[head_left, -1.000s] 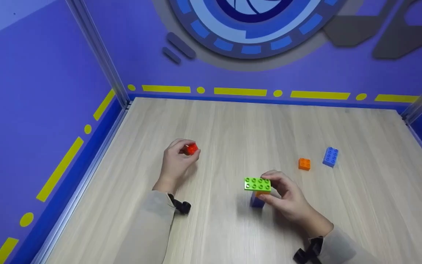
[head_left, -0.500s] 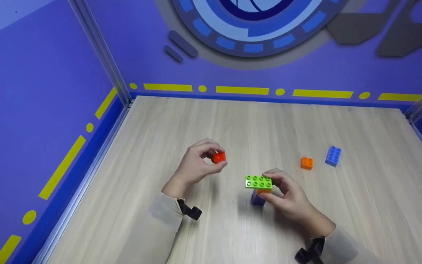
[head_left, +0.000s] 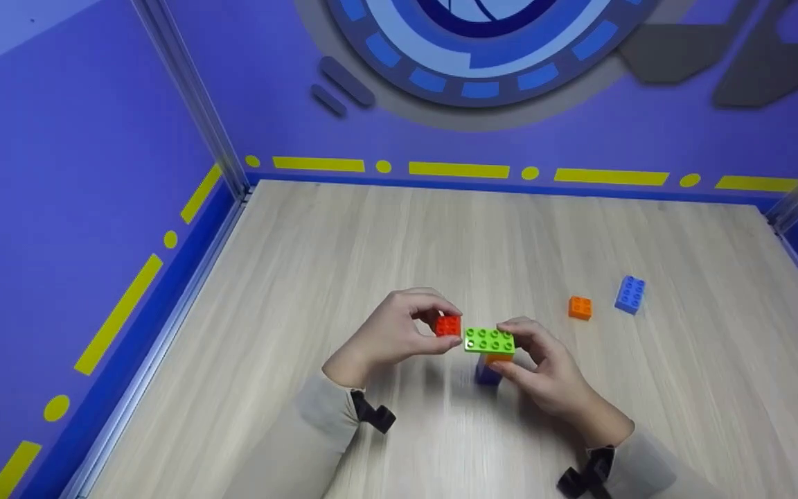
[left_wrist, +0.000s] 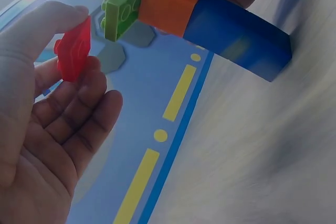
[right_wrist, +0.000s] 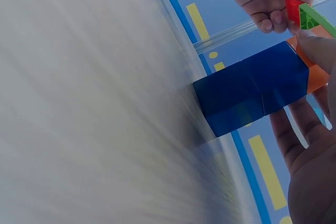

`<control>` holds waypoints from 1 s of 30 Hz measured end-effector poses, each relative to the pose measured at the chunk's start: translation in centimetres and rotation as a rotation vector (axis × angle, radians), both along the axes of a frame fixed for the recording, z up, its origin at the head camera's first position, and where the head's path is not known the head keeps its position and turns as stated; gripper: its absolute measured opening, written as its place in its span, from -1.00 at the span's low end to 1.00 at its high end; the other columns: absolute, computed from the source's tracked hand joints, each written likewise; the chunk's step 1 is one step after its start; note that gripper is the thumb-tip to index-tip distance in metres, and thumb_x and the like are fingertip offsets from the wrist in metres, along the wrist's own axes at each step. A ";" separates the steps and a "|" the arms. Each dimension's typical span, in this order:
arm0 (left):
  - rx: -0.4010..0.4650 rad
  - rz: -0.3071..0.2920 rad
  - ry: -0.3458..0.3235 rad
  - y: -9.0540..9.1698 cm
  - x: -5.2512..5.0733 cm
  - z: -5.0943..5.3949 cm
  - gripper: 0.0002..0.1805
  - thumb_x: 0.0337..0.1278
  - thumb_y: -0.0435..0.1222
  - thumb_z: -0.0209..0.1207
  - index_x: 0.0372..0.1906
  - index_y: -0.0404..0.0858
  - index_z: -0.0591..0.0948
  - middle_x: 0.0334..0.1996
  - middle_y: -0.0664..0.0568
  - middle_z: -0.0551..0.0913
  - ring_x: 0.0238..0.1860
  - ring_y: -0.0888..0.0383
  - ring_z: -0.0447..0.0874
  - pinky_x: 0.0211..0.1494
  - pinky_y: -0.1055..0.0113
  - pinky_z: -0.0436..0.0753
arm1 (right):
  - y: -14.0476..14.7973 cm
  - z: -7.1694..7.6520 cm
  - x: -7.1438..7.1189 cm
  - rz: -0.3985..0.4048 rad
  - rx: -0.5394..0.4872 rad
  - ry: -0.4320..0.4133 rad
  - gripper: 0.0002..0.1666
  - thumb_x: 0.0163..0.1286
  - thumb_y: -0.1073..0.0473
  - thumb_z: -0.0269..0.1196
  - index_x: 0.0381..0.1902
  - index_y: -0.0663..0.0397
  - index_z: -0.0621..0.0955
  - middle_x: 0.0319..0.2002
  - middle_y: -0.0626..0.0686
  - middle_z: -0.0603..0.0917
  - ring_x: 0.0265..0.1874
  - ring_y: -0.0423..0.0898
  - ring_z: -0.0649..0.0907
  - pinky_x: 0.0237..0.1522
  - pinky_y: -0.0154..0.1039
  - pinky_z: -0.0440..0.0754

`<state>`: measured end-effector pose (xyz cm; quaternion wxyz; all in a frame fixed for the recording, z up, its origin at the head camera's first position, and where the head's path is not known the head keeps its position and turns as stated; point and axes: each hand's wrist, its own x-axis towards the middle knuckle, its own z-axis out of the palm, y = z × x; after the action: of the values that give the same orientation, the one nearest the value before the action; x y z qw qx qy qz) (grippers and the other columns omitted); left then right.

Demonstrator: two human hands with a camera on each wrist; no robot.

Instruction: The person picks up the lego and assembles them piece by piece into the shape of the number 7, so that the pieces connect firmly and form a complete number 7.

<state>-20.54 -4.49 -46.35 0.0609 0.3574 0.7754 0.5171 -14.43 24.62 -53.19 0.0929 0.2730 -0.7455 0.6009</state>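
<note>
My left hand pinches a small red toy brick, studs up, between thumb and fingers. Just right of it is a thin green eight-stud brick, the top of an upright stack. Under the green piece comes an orange brick, and below that two dark blue bricks reach down to the table. With thumb and fingers, my right hand grips the stack at the orange brick. The green brick juts out leftward past the stack. A small gap shows between red and green in the left wrist view.
A loose orange four-stud brick and a blue eight-stud brick lie on the wooden table, right of and beyond the stack. Purple-blue panels wall in the back and sides.
My left hand has carried the red brick rightward and toward me, from well left of the stack to beside the green brick. My right hand stays on the stack.
</note>
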 end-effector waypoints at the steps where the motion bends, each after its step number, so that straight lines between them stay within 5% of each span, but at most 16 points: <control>1: -0.004 -0.008 -0.002 0.1 0.1 0.0 -0.66 0.29 -0.30 0.58 0.13 -0.27 0.86 -0.04 -0.04 0.89 -0.14 0.29 0.77 0.08 0.27 0.83 | 0.0 0.0 0.0 0.001 0.000 -0.001 -0.33 0.35 0.61 0.47 0.38 0.27 0.62 0.18 -0.03 0.73 0.13 -0.21 0.77 0.29 -0.43 0.72; 14: -0.042 -0.060 -0.112 0.6 0.5 -0.1 -0.67 0.32 -0.24 0.57 0.12 -0.23 0.86 -0.10 -0.06 0.92 -0.20 0.37 0.76 0.01 0.41 0.80 | 0.0 -0.1 0.2 -0.008 0.007 -0.019 -0.34 0.37 0.59 0.47 0.39 0.25 0.61 0.23 -0.04 0.71 0.19 -0.23 0.76 0.34 -0.43 0.70; 22: -0.047 -0.050 -0.052 0.7 0.8 0.1 -0.68 0.32 -0.26 0.58 0.10 -0.25 0.86 -0.10 -0.03 0.90 -0.19 0.39 0.72 0.06 0.04 0.88 | 0.1 0.0 0.2 -0.009 0.013 -0.024 -0.36 0.37 0.58 0.48 0.38 0.44 0.57 0.25 -0.05 0.72 0.22 -0.23 0.75 0.36 -0.43 0.69; 30: -0.064 -0.038 0.004 0.4 0.4 0.0 -0.57 0.18 -0.21 0.69 0.12 -0.23 0.88 -0.13 -0.01 0.88 -0.19 0.39 0.67 0.00 0.29 0.84 | 0.0 -0.2 0.1 0.007 -0.007 -0.007 -0.34 0.35 0.62 0.47 0.38 0.42 0.58 0.22 -0.05 0.72 0.19 -0.23 0.75 0.33 -0.42 0.71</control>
<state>-20.09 -4.06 -46.37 0.0805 0.3712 0.7847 0.4898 -14.36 24.62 -53.36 0.0889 0.2731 -0.7428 0.6048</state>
